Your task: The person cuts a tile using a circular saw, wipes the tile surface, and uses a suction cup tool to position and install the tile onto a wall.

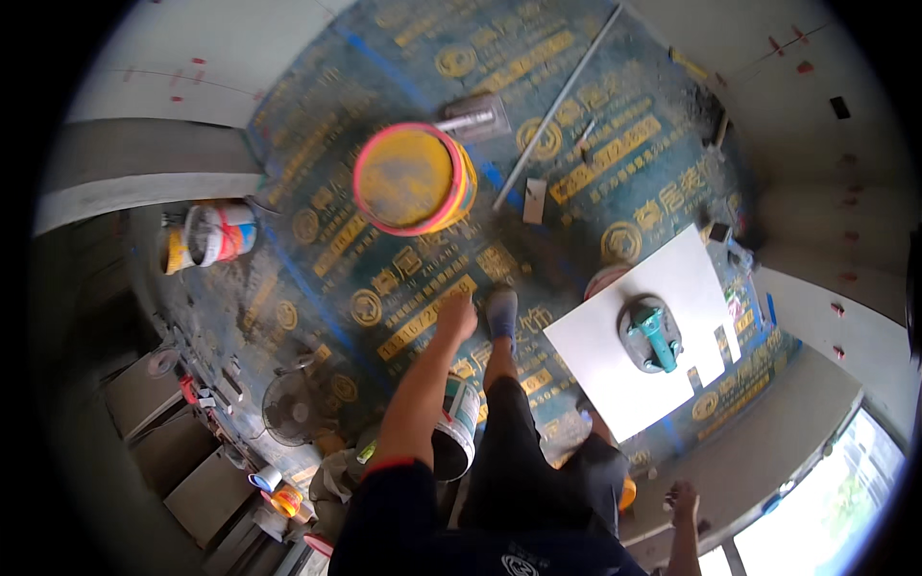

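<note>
My left hand [458, 317] hangs over the covered floor in the middle, fingers curled in; I cannot make out anything in it. At the lower right my right hand [683, 501] is closed too, beside the window ledge, with a small pale spot at its fingers too small to name. Between the hands, a white tile [595, 336] with rectangular notches along one edge rests to the right of my legs. A green-handled suction-cup lifter [656, 338] sits on its face. Neither hand touches the tile. Under my left forearm stands an open bucket [453, 451], partly hidden.
A large yellow bucket [403, 180] with a pink rim stands ahead, a trowel [475, 117] behind it. A long metal bar [557, 108] and a small pale piece [535, 201] lie nearby. Paint buckets [219, 233], a fan [296, 408] and scattered tools line the left side.
</note>
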Available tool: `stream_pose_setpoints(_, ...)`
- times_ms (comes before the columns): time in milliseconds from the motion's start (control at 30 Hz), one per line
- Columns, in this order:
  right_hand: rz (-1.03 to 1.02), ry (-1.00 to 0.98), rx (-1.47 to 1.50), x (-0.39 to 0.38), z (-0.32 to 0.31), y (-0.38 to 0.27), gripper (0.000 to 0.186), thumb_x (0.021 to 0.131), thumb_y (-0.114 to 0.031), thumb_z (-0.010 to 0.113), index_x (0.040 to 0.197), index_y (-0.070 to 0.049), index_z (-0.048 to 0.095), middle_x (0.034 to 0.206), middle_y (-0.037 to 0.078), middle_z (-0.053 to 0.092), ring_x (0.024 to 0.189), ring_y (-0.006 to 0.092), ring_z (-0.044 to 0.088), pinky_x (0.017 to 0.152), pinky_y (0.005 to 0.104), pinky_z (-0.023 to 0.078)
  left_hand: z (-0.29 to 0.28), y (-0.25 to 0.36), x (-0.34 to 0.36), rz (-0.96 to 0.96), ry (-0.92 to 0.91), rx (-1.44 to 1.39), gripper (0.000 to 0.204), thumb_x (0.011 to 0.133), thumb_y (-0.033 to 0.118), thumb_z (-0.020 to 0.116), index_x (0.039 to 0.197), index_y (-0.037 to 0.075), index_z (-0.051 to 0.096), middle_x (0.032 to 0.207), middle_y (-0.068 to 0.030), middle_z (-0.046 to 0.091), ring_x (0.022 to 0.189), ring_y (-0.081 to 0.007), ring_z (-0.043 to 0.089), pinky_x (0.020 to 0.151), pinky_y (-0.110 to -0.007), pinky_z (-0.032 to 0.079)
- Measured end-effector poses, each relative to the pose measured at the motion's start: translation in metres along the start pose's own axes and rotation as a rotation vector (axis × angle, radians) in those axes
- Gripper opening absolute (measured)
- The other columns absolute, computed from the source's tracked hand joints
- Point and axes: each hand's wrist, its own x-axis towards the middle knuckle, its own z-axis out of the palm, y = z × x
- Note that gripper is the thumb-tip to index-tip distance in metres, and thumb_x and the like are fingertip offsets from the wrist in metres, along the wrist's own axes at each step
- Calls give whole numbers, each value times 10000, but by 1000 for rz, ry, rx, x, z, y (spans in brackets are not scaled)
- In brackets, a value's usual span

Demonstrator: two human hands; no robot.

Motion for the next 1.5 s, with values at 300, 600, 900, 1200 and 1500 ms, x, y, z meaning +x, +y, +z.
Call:
stream_pose_setpoints(300,431,-271,-145,-171,153,53,297,898,-286,639,1025,-17,626,857,72,626,759,171,631,658,331,557,-5,-39,199,-73,-86,105,695,842,171,541,1444,-51,273,1475,-264,304,1369,-390,320,1130,-455,267)
stream_pose_setpoints(600,385,-146,141,-203,202,65,204,856,-191,608,942,-6,624,802,110,617,721,205,625,656,370,582,-57,-39,232,186,66,-205,639,816,368,655,1275,2,402,1200,-247,478,1131,-321,468,948,-440,385)
stream_pose_setpoints(900,363,-215,127,-220,211,36,392,897,-326,589,1066,25,629,908,107,666,773,184,662,690,315,547,-215,-120,233,-442,-95,-1659,403,972,375,517,643,200,364,498,59,291,393,-93,290,379,-258,263)
stream_pose_setpoints(1200,175,-89,130,-210,154,33,330,903,-314,595,986,1,644,821,68,652,714,153,650,637,307,522,-186,-113,128,-669,-165,-1588,493,995,391,494,613,191,258,514,55,208,422,-108,220,422,-284,231)
stream_pose_setpoints(1500,194,-27,-11,-190,84,67,272,883,-242,587,981,6,642,794,56,631,663,136,625,598,280,516,-246,-89,-13,-730,-130,-1528,471,986,322,520,594,208,284,462,70,218,357,-101,216,360,-277,205)
